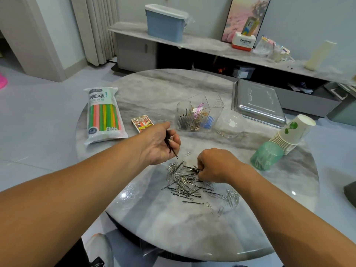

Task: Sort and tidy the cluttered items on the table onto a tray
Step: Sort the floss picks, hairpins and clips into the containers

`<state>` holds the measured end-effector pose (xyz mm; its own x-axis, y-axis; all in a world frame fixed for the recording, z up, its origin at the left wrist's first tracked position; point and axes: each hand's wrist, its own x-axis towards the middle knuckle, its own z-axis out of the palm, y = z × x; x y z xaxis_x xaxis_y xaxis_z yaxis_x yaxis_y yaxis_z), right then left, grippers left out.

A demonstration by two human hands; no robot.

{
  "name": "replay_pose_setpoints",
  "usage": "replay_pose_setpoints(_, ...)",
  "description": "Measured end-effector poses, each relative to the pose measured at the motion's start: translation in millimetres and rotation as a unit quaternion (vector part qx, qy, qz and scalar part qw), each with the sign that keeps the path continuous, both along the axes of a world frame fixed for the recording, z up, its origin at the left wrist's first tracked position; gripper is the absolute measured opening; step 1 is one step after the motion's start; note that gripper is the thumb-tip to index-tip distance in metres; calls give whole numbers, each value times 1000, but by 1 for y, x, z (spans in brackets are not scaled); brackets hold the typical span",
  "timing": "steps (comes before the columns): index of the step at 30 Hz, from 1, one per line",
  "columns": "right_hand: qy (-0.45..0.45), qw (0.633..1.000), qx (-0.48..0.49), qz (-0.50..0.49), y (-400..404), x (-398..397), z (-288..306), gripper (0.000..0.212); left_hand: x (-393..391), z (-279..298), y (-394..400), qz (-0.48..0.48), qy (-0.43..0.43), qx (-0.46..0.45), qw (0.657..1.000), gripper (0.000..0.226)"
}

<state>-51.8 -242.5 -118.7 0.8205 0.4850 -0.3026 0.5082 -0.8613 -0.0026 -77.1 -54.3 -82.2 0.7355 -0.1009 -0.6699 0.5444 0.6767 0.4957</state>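
Round marble-look desk (pixel 154 83), low shelf unit behind. Far left: straw pack (pixel 104 114), soft and light, best lifted by its edges. Left hand (pixel 161 145), grip curled round a small bunch of black hairpins (pixel 170 144). Near centre: mixed pile (pixel 188 182) of thin dark pins and shiny paper clips; light, springy, slippery, tangle-prone; best pinched at one end. Right hand (pixel 213 166) pinches into the pile. Clear organiser (pixel 198 114) behind; steel tray (pixel 258 105) far right.

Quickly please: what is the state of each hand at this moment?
Left hand: holds a bunch of black hairpins.
Right hand: fingers curled, pinching hairpins in the pile on the table.
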Motion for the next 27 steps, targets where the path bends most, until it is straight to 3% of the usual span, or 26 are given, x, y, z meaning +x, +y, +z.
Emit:
replay_pose_setpoints(5, 95, 970, 158, -159, -17, 9, 10, 16, 0, -5, -1, -8, -3, 20, 1000, 37)
replay_pose_setpoints(11, 160, 868, 360, -301, -32, 11, 22, 9, -1, -12, -10, -43, -7, 54, 998, 30)
replay_pose_setpoints(18, 219, 800, 461, -317, -28, 3, 26, 19, -8, -20, -29, -128, -47, 117, 984, 15)
replay_pose_setpoints(21, 226, 794, 480, -298, -22, -2, 29, 23, -10, -23, -37, -139, -81, 128, 979, 10)
replay_pose_setpoints(27, 195, 790, 521, -258, -13, -9, 29, 5, -9, -27, -43, -118, -116, 142, 976, 12)
